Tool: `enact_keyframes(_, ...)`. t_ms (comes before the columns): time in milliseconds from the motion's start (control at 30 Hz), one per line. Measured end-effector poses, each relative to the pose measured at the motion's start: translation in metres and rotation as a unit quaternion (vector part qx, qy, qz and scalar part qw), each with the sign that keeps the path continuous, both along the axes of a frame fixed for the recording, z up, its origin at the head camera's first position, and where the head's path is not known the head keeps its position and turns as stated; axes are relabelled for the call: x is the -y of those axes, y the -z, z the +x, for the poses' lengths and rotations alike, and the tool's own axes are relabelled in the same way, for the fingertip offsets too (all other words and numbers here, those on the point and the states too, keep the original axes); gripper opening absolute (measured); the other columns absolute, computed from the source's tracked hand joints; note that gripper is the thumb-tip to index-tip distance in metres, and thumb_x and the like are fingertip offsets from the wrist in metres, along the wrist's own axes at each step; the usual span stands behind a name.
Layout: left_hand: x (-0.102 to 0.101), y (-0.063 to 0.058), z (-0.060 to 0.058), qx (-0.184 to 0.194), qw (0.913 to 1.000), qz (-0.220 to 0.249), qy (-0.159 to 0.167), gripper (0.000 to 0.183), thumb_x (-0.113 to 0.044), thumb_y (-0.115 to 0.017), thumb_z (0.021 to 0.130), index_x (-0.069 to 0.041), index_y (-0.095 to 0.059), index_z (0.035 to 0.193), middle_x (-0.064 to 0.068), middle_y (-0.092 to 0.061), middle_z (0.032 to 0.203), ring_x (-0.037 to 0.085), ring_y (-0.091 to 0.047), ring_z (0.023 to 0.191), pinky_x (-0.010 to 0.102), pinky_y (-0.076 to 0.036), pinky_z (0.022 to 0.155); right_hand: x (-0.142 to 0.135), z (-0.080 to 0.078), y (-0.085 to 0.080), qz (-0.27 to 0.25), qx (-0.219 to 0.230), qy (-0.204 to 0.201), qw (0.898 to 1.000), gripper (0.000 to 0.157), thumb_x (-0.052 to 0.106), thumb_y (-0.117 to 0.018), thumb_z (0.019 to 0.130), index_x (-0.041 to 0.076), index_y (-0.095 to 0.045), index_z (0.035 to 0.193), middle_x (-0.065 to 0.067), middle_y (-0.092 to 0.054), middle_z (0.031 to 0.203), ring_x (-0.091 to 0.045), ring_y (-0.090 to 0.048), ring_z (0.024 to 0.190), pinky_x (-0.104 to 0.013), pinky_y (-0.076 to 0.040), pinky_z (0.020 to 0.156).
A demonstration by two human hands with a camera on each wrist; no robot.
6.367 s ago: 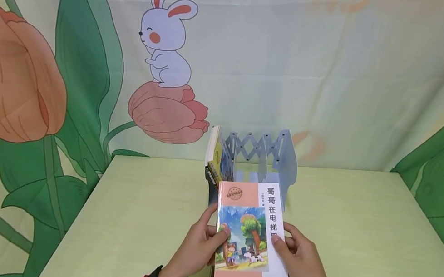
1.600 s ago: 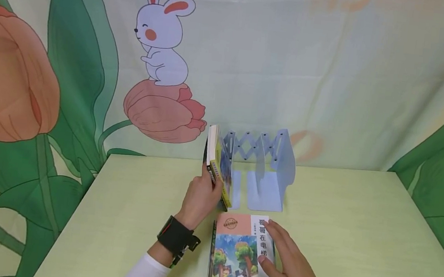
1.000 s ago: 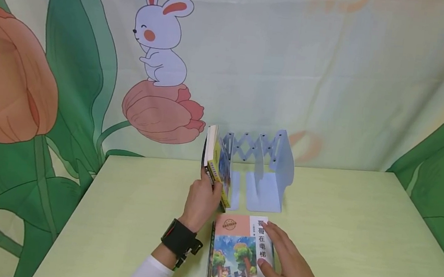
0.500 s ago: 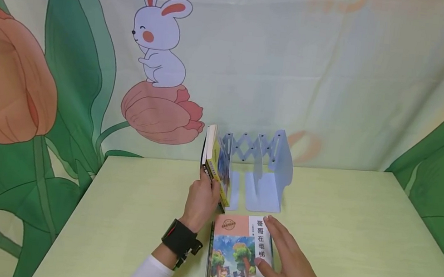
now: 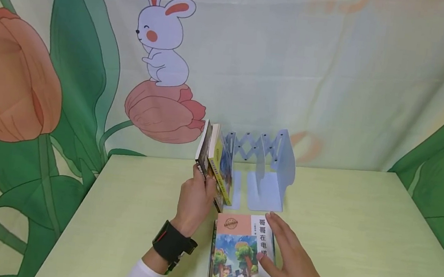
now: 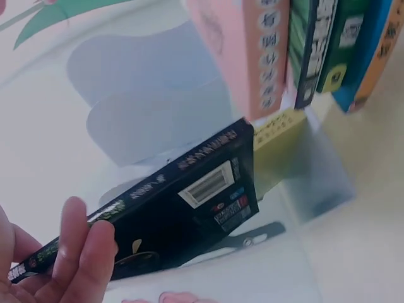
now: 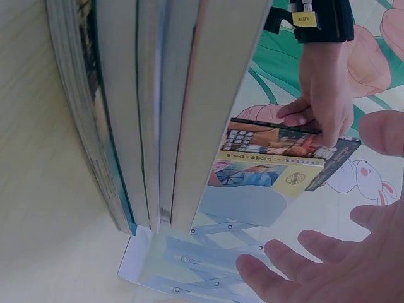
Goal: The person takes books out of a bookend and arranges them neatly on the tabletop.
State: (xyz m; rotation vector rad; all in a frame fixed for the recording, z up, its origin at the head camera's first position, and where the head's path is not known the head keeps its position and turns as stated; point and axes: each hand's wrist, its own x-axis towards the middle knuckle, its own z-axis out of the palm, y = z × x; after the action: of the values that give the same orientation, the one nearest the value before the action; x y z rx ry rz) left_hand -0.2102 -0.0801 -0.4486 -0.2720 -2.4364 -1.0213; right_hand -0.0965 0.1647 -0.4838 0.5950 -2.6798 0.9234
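Observation:
My left hand [image 5: 195,204] grips a thin black-spined book [image 5: 203,148] by its front edge, at the left end of an expandable bookend [image 5: 290,164]. That book stands upright, leaning a little left, with a narrow gap from the yellow-spined book [image 5: 220,170] beside it. In the left wrist view, the black book's back cover [image 6: 189,214] shows a barcode. A pink-and-white book [image 5: 237,224] lies on top of a stack in front. Over its right edge my right hand [image 5: 297,268] lies with extended fingers; whether they touch the cover I cannot tell.
The stack, whose page edges [image 7: 158,113] fill the right wrist view's left side, holds several books. To the right in the bookend are upright dividers [image 5: 261,159]. A pale green tabletop [image 5: 359,236] surrounds everything, with a printed cloth [image 5: 368,82] behind.
Earlier, both hands held the pink-and-white book; it now lies on the stack. In the last half second, my left hand has drawn the black-spined book leftward, away from the yellow one.

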Motion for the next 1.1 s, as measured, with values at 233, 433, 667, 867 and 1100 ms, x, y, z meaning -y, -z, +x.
enact_keyframes(233,0.008,-0.01,0.009,-0.031,0.9993,-0.009,-0.019,0.025,-0.015,-0.041,0.104,0.008,-0.048,0.111,0.005,-0.048,0.055,0.01,-0.038,0.037,0.021,-0.028,0.036,0.001,0.0,-0.002,-0.012,-0.002,-0.001,1.0,0.082,0.028,-0.069,0.091,0.023,-0.022,0.158,-0.005,-0.028,0.161,-0.03,-0.036,0.144,-0.054,-0.044,0.103)
enact_keyframes(433,0.011,-0.02,0.022,-0.048,0.9986,0.004,-0.021,0.029,-0.017,-0.042,0.104,0.009,-0.048,0.115,0.008,-0.053,0.059,0.009,-0.041,0.039,0.021,-0.03,0.037,0.0,0.0,-0.005,-0.009,-0.016,-0.001,1.0,0.086,0.025,-0.071,0.09,0.027,-0.019,0.158,-0.004,-0.027,0.162,-0.03,-0.037,0.144,-0.053,-0.045,0.103)
enact_keyframes(667,0.017,-0.034,0.041,-0.069,0.9973,0.013,-0.024,0.03,-0.017,-0.043,0.103,0.008,-0.046,0.119,0.012,-0.06,0.067,0.009,-0.046,0.044,0.02,-0.032,0.038,-0.001,-0.001,-0.01,-0.019,-0.032,0.002,0.999,0.086,0.025,-0.07,0.09,0.03,-0.017,0.158,-0.005,-0.029,0.161,-0.032,-0.039,0.142,-0.054,-0.045,0.101)
enact_keyframes(867,0.024,-0.041,0.052,-0.087,0.9956,0.018,-0.03,0.036,-0.017,-0.046,0.103,0.009,-0.044,0.128,0.017,-0.065,0.075,0.011,-0.048,0.045,0.021,-0.033,0.04,0.0,-0.002,-0.01,-0.027,-0.037,0.0,0.999,0.085,0.025,-0.07,0.09,0.03,-0.018,0.158,-0.004,-0.028,0.161,-0.031,-0.039,0.143,-0.054,-0.045,0.101)
enact_keyframes(1100,0.031,-0.044,0.063,-0.12,0.9919,0.014,-0.039,0.04,-0.014,-0.047,0.102,0.007,-0.041,0.135,0.015,-0.066,0.072,0.012,-0.053,0.046,0.021,-0.035,0.042,0.0,-0.003,-0.011,-0.028,-0.039,0.002,0.999,0.086,0.024,-0.07,0.09,0.029,-0.018,0.158,-0.005,-0.029,0.161,-0.031,-0.04,0.142,-0.054,-0.045,0.102)
